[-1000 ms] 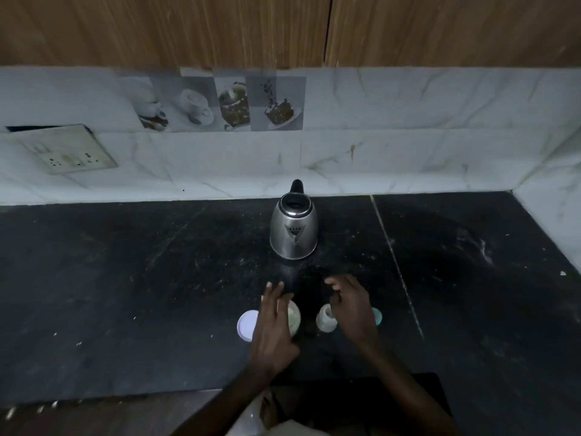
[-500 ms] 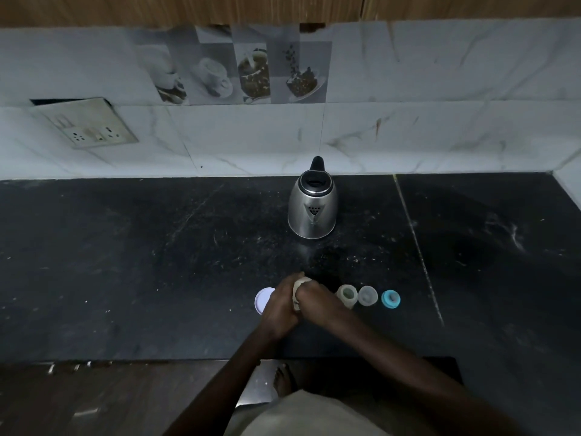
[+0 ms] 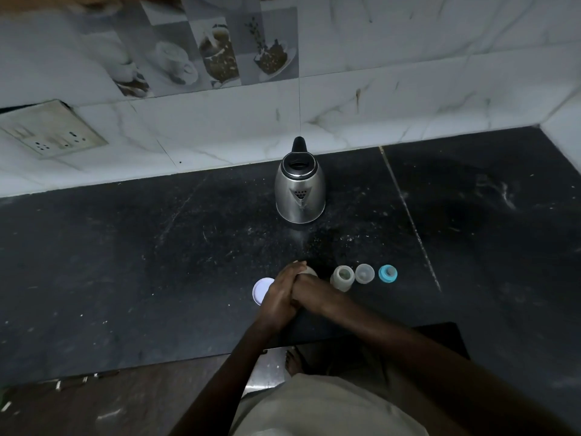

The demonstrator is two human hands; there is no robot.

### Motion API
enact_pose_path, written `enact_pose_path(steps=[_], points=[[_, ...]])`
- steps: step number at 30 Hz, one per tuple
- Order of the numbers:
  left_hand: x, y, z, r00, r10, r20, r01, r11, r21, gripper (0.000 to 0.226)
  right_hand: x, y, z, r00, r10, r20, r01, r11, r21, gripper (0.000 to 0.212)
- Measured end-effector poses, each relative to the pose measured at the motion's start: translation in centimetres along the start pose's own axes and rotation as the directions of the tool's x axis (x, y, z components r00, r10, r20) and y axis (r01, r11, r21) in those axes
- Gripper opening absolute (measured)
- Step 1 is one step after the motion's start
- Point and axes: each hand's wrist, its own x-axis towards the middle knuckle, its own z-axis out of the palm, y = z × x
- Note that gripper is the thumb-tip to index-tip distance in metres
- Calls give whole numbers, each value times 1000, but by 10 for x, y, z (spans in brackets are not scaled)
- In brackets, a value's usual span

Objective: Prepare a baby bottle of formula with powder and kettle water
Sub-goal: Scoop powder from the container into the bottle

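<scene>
1. Baby bottle [image 3: 342, 278]: it stands upright with its top open on the dark desk [image 3: 125, 262], just beside the right hand [image 3: 311, 291] on that hand's outer side. Neither hand holds it.
2. The left hand [image 3: 278, 295] and the right hand are pressed together, fingers curled round a pale container [image 3: 307, 271]. Only a sliver of its top edge shows past the fingertips, so what it holds cannot be told.
3. A white lid [image 3: 260, 291] lies flat on the desk against the outer side of the left hand, which partly covers it.
4. Beyond the baby bottle, farther out from the right hand, a clear cap [image 3: 364, 273] and then a blue teat ring [image 3: 387, 274] sit in a row. Whether the cap touches the bottle cannot be told.
5. A steel kettle [image 3: 300, 191] stands well ahead of the hands, its spout turned toward them and its black handle toward the wall.
6. A socket plate [image 3: 50, 130] sits on the marbled wall, far out on the left hand's side.
</scene>
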Motion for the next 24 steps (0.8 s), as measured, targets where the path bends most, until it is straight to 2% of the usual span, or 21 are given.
enact_pose_path(steps=[3,5,7,8,11,12,15,16,18,20,22,24], points=[[3,-3,0,997,-70,-21,68,996,-64,74,-5,-3,-7,993,-76,-87,68,994,-89,39],[3,-5,-1,995,-94,-24,93,994,-61,79,-7,-7,-7,997,-57,-44,50,987,-151,33],[3,-7,-1,997,-79,-15,79,996,-46,83,-10,-1,-4,999,-32,-37,27,992,-125,29],[4,-6,-1,998,-70,-4,70,997,-36,84,-13,2,-2,997,-11,-73,3,994,-109,30],[6,-2,-1,999,-46,26,46,999,-18,83,-22,7,-1,972,-110,-209,85,988,-128,51],[7,-2,-1,999,-43,33,43,999,-11,83,-24,7,-4,967,-120,-223,89,986,-141,50],[7,-3,1,998,-52,45,52,999,3,88,-22,17,-1,944,-201,-261,145,965,-218,29],[6,-3,1,997,-67,46,67,998,1,89,-23,19,0,930,-197,-311,149,974,-171,24],[5,-1,0,989,-139,41,140,990,-20,90,-28,18,-5,889,-67,-454,105,993,60,15],[5,1,-3,978,-205,31,207,977,-49,93,-32,18,-8,845,70,-529,61,972,227,9],[5,3,-3,974,-225,29,227,972,-68,92,-32,22,-5,825,112,-554,45,964,263,4],[5,6,-1,975,-219,34,221,973,-68,92,-32,20,-6,842,66,-535,24,987,159,11]])
